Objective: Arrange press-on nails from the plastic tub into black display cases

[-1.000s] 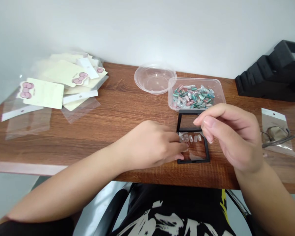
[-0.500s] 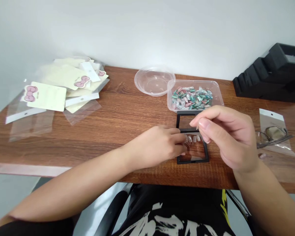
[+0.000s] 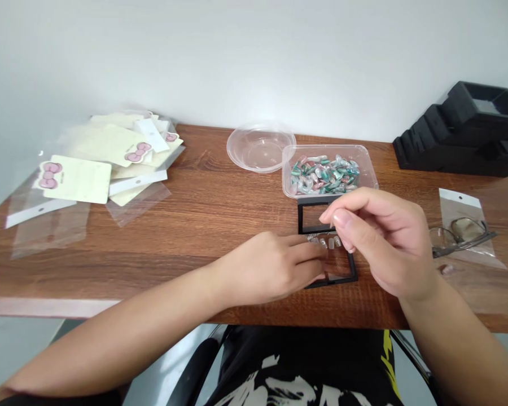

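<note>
A small black-framed case (image 3: 353,268) with clear windows lies unfolded on the wooden table in front of me. A row of small clear false nails (image 3: 331,243) sits in its nearer half. My left hand (image 3: 285,265) reaches in from the left, its fingers closed together over that half's left side and apparently holding the case; the fingertips are partly hidden. Just above the case's right side, my right hand (image 3: 381,239) is closed in a pinch of thumb and forefinger. A tiny pale sliver shows below the pinch, too small to name.
Behind the case stands a clear tub (image 3: 370,169) of loose coloured false nails, with a round clear dish (image 3: 241,155) against it. Cards with pink bows (image 3: 76,177) and clear bags lie left. Eyeglasses (image 3: 469,245) rest on a bag at right, near black stacked trays (image 3: 457,144).
The view has shifted slightly. My left fingers reach a little farther right over the case. My right hand keeps its pinch above it, almost unmoved.
</note>
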Available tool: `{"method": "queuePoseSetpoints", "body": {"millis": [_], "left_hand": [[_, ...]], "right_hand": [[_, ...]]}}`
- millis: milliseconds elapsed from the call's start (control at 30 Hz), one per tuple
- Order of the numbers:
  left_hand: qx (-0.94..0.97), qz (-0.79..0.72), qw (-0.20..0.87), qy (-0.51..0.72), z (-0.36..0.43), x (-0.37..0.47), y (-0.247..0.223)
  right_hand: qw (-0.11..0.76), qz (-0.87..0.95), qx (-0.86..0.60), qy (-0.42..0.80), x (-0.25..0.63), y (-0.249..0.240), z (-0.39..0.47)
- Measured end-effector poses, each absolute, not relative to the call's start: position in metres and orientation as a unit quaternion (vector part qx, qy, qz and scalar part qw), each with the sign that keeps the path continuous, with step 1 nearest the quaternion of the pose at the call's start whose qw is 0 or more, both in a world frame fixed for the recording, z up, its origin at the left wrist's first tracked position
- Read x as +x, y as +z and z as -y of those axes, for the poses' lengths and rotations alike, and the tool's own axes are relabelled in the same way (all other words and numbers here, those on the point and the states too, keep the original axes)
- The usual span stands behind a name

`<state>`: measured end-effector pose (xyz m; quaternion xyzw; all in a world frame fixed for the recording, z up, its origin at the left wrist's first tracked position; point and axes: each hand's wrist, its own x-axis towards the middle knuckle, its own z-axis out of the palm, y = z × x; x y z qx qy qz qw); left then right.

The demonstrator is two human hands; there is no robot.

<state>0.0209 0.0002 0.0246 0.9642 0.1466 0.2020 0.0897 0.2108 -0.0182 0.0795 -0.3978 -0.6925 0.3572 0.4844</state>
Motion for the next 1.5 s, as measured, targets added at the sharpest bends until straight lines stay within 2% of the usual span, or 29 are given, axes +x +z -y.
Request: {"method": "queuePoseSetpoints", "body": {"millis": [267, 500, 600, 800, 967, 1233, 1500], "left_hand": [[0.946, -0.028, 0.076, 0.315, 0.002, 0.018, 0.032], [0.934, 0.0, 0.073, 0.349, 0.005, 0.016, 0.018], [0.939, 0.011, 0.08, 0.334, 0.002, 0.018, 0.017], [0.946, -0.052, 0.197, 0.254, -0.012, 0.02, 0.021], [0.944, -0.06, 0.233, 0.227, -0.017, 0.019, 0.016], [0.955, -0.052, 0.165, 0.24, -0.014, 0.02, 0.018], [0.966, -0.061, 0.142, 0.209, -0.01, 0.014, 0.018]], "right_hand": [[0.473, 0.705, -0.406, 0.339, 0.21, 0.081, 0.021], [0.472, 0.714, -0.408, 0.317, 0.21, 0.082, 0.021], [0.469, 0.714, -0.415, 0.313, 0.211, 0.08, 0.02], [0.471, 0.716, -0.413, 0.306, 0.211, 0.078, 0.018], [0.467, 0.718, -0.421, 0.298, 0.212, 0.08, 0.02], [0.47, 0.715, -0.42, 0.3, 0.213, 0.079, 0.017], [0.47, 0.717, -0.424, 0.291, 0.212, 0.076, 0.013]]}}
